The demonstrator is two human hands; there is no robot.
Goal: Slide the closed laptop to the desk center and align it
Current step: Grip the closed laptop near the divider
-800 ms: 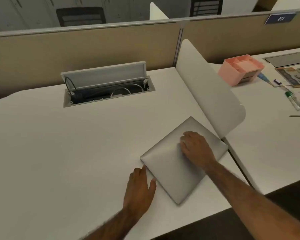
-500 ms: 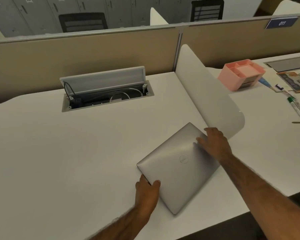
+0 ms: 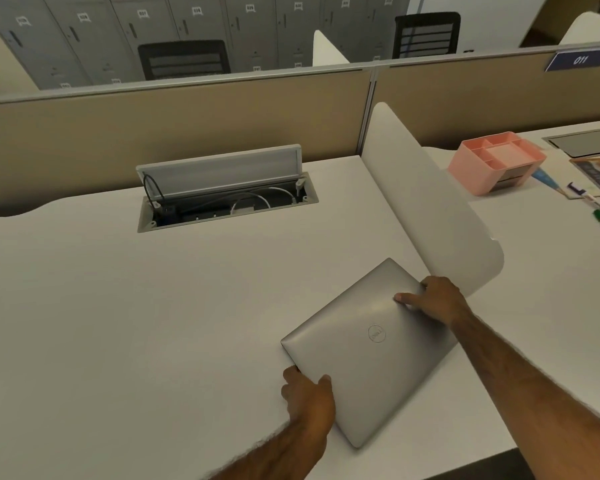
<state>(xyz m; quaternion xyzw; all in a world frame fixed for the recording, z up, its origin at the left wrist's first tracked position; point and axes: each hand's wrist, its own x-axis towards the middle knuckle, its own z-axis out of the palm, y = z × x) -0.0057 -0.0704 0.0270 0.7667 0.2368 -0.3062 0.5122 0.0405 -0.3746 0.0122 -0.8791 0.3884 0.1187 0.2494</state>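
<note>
Closed laptop [image 3: 371, 351]: askew, right of tabletop [image 3: 153, 323] centre. Left hand [image 3: 309, 396], right hand [image 3: 433, 299]: fingers gripping opposite edges. Sliding, squaring outstanding.

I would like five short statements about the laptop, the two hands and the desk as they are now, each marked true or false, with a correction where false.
1. The laptop is closed. True.
2. The laptop lies square to the desk edge. False: it lies turned at an angle.
3. The left hand holds the laptop's near-left edge. True.
4. The right hand rests on the pink organizer. False: it grips the laptop's far-right edge, next to the white divider.
5. The lid of the cable box is shut. False: it stands open, with cables visible inside.
</note>
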